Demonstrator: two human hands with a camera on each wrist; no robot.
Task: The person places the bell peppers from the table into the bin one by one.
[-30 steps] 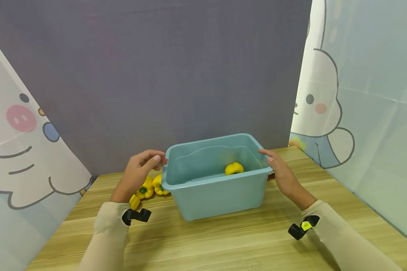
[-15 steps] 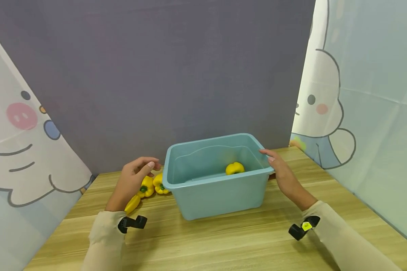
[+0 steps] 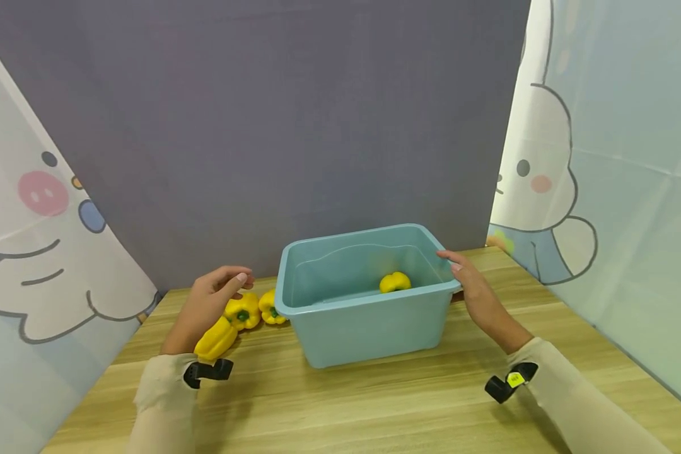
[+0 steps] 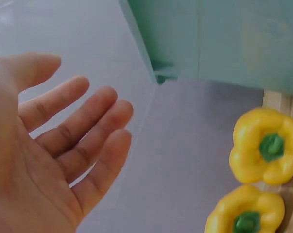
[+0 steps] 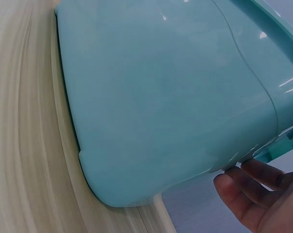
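Observation:
A light-blue plastic storage bin [image 3: 363,328] stands on the wooden table, with one yellow bell pepper [image 3: 395,282] inside. My right hand [image 3: 477,296] grips the bin's right rim; in the right wrist view its fingertips [image 5: 226,187] press against the outer wall under the edge. To the left of the bin, my left hand [image 3: 210,306] hovers with relaxed fingers and holds nothing. Just below and beside it lie yellow bell peppers [image 3: 243,311], one partly hidden by the bin and another [image 3: 217,339] by the wrist. Two peppers [image 4: 265,145] show their green stems in the left wrist view.
A grey cloth backdrop [image 3: 250,139] rises behind the wooden table [image 3: 340,410]. Printed cartoon curtains [image 3: 630,189] flank it on both sides. Something dark brown [image 3: 457,296] peeks out beside the bin under my right hand.
My left hand has moved left, away from the bin's left rim, uncovering more of the nearest pepper. The right hand stays at the right rim, and the bin has hardly moved.

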